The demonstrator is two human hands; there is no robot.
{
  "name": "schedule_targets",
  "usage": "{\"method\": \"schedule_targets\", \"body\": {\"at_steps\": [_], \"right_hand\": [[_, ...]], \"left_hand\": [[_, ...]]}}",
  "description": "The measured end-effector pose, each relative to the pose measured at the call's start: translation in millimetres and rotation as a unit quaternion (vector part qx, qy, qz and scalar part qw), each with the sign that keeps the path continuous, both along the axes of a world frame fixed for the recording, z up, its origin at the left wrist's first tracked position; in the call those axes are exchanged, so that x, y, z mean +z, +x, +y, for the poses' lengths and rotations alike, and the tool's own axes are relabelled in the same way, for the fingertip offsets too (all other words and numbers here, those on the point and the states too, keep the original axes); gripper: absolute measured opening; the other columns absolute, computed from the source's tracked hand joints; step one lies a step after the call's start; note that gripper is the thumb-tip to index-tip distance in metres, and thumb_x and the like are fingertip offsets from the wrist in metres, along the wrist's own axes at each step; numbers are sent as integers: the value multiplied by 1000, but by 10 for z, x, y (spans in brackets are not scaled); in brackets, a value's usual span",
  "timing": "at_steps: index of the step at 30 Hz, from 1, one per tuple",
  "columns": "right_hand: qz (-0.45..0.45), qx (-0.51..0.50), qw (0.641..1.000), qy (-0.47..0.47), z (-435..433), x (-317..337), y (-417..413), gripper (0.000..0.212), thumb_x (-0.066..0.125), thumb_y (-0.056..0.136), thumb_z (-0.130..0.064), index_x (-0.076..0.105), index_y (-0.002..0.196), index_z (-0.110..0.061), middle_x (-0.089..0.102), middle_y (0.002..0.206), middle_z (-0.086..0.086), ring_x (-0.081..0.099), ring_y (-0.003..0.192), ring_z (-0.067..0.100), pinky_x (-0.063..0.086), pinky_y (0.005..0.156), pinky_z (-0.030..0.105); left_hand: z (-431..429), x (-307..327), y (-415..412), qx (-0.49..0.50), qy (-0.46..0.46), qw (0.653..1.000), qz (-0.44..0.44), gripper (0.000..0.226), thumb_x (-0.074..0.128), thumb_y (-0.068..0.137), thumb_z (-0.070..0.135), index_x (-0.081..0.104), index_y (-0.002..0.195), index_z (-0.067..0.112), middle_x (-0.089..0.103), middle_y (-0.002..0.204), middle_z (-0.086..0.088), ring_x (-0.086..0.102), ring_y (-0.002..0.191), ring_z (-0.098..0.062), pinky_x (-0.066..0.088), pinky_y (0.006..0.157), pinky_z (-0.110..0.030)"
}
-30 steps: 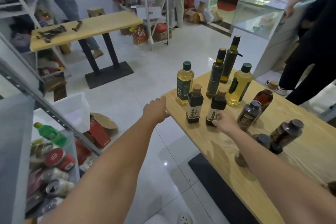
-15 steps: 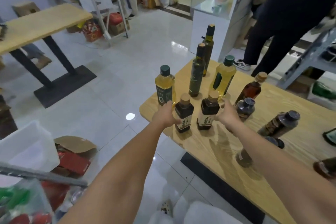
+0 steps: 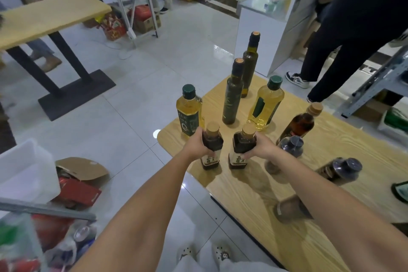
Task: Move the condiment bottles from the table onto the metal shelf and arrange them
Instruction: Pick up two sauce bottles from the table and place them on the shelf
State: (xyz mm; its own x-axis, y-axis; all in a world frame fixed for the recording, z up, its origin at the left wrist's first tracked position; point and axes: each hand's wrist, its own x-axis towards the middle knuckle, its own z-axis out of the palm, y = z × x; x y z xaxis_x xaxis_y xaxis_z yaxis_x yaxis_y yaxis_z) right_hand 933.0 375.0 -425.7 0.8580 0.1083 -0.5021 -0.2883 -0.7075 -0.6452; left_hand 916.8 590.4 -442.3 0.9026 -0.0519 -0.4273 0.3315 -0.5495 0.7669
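Two small dark sauce bottles with tan caps stand near the corner of the wooden table (image 3: 254, 203). My left hand (image 3: 196, 144) is wrapped around the left dark bottle (image 3: 212, 147). My right hand (image 3: 261, 147) grips the right dark bottle (image 3: 241, 147). Behind them stand a yellow oil bottle (image 3: 189, 112), two tall dark green bottles (image 3: 233, 95) and a second yellow oil bottle (image 3: 266, 104). An amber bottle (image 3: 300, 125) and several dark bottles (image 3: 291, 146) sit to the right. A grey metal shelf rail (image 3: 44, 211) crosses the lower left.
Below the rail lie cans and red packets (image 3: 75, 192) beside a white bin (image 3: 24, 168). A second wooden table (image 3: 44, 17) stands far left. A person in black (image 3: 353, 28) stands by a glass counter (image 3: 271, 6). Another metal rack (image 3: 379, 81) is at right.
My view has swung right, away from the shelf and onto the table. Both hands reached forward and closed around the two small dark bottles.
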Motion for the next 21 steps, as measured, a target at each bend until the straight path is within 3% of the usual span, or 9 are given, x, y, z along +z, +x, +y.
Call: {"method": "schedule_targets", "body": {"at_steps": [3, 7, 10, 14, 17, 21], "right_hand": [[8, -2, 999, 32, -33, -28, 79, 79, 84, 65, -10, 44, 133, -17, 51, 137, 5, 43, 129, 26, 33, 105, 39], [-5, -21, 997, 72, -58, -54, 120, 80, 84, 66, -21, 43, 135, -18, 50, 139, 5, 43, 130, 26, 36, 104, 43], [-9, -64, 989, 135, -94, -91, 106, 80, 81, 70, -18, 40, 139, -16, 47, 141, 4, 41, 132, 28, 36, 103, 43], [12, -105, 967, 230, -175, -77, 135, 58, 78, 72, -25, 51, 122, -20, 55, 131, 6, 51, 122, 25, 42, 100, 41], [22, -106, 949, 297, -117, 56, 177, 56, 73, 77, -27, 53, 127, -13, 62, 121, 4, 58, 110, 21, 44, 89, 35], [6, -44, 941, 336, 197, 340, 205, 47, 68, 81, -35, 58, 121, -12, 69, 107, 7, 65, 98, 21, 48, 77, 32]], "left_hand": [[-28, 5, 24, 66, -66, 996, 5, 62, 80, 64, -2, 45, 113, 15, 58, 114, -5, 53, 110, -25, 45, 95, -40], [-73, -23, -55, 142, -143, 979, -4, 56, 80, 67, 0, 50, 112, 16, 59, 111, -2, 52, 110, -22, 41, 90, -35], [-52, -24, -128, 187, -184, 965, -4, 56, 80, 70, 5, 52, 117, 16, 60, 115, 0, 51, 110, -19, 39, 92, -36], [134, 102, -223, 201, -199, 959, -27, 55, 82, 70, 19, 58, 119, 20, 65, 116, 0, 58, 111, -20, 45, 95, -39], [327, 298, -311, 211, -209, 952, -67, 48, 80, 72, 18, 60, 116, 22, 67, 112, -2, 62, 105, -20, 52, 83, -35], [537, 688, -483, 288, -257, 915, -117, 42, 70, 82, 20, 55, 120, 13, 65, 112, -8, 63, 102, -23, 50, 73, -34]]}}
